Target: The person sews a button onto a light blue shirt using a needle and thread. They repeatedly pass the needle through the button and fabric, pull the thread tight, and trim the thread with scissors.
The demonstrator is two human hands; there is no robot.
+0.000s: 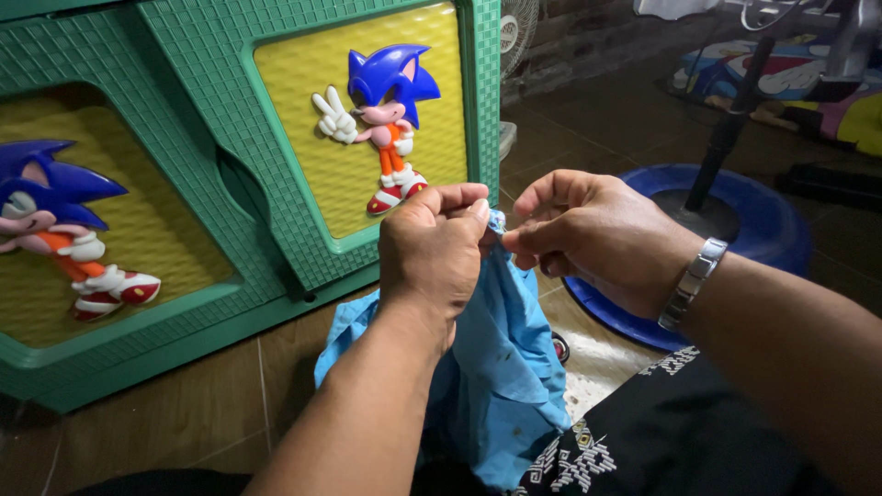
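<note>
Nearest the camera, both forearms enter from the bottom edge, cut off above the elbow line. A black cloth with a white geometric pattern [634, 432] covers the lower right corner; what lies beneath it is hidden.

The left hand [434, 253] is closed, thumb and fingers pinching the top edge of a light blue cloth [501, 367]. The right hand [588, 239] is likewise closed, its fingertips pinching the same edge just beside the left. The pinched part is small and mostly covered by the fingers; its detail cannot be made out. A metal link wristband [691, 280] sits on the right wrist.

The cloth hangs from the two hands down between the forearms, soft and creased, with small dark specks on its face. Its lower end is hidden behind the left forearm and the patterned cloth.

Beneath lies a brown tiled floor [184, 404], glossy. A small red and dark object [559, 347] shows at the cloth's right edge, mostly hidden.

Behind, left, stands a green plastic cabinet [230, 110] with woven-texture moulding and yellow panels bearing a raised blue cartoon figure [386, 119]; its top and left side are cut off. Right, a round blue fan base [772, 220] holds a dark pole [726, 129], top out of view.
</note>
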